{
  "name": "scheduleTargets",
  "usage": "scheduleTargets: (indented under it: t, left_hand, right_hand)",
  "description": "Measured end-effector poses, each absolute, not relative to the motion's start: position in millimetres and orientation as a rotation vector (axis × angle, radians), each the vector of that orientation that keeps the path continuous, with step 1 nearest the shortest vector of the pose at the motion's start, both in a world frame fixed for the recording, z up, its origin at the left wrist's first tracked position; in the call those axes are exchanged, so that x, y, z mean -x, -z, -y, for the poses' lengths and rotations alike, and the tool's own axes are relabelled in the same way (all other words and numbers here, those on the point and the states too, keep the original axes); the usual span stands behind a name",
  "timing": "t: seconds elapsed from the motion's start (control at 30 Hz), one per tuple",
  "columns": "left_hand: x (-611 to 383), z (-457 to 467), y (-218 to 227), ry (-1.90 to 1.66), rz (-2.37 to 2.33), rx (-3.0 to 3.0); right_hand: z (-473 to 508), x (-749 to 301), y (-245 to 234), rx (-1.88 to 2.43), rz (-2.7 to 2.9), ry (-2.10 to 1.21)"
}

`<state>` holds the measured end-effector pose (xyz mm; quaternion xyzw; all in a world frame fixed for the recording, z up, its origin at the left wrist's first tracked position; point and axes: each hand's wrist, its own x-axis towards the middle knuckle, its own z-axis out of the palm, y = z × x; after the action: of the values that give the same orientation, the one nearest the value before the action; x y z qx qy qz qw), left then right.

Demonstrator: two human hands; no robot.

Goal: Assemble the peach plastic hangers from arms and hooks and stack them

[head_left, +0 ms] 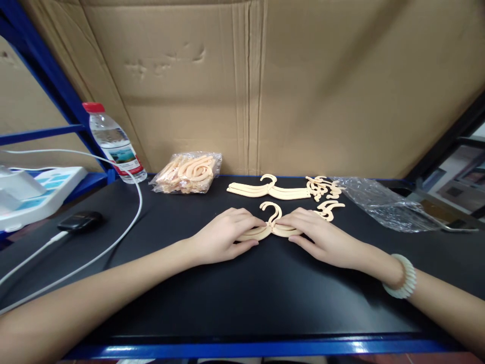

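Observation:
A cream plastic hanger (271, 214) lies on the black table between my two hands, its hook pointing away from me. Two strips seem to make up each of its arms. My left hand (228, 233) is closed round the left arm, fingertips near the centre joint. On the other side my right hand (317, 233) pinches the right arm close to that joint. Just beyond it rests a stack of hanger arms with a hook (268, 183). Loose cream hooks (320, 187) are heaped right of the stack, and a few more (329, 207) lie behind my right hand.
A clear bag of cream hanger parts (189, 172) sits at the back left, near a water bottle (117, 144). Crumpled clear plastic (386, 205) lies at right. A white cable (138, 202), black device (80, 221) and power strip (45, 192) occupy the left side.

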<state>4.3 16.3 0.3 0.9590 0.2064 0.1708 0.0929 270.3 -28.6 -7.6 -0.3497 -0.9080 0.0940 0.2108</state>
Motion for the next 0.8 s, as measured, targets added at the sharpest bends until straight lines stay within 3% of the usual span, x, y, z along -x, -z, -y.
scheduleTargets:
  t: [0.67,0.8]
  left_hand:
    - [-2.7,-19.3,0.9,-0.516,-0.558,-2.869]
    - [-2.5,-19.5,2.0,-0.523,-0.543,-2.892]
  right_hand:
    - [27.4,-270.5,4.8,1.060,2.497,-0.250]
    - [33.9,-271.8,-7.2,0.982,2.294,-0.061]
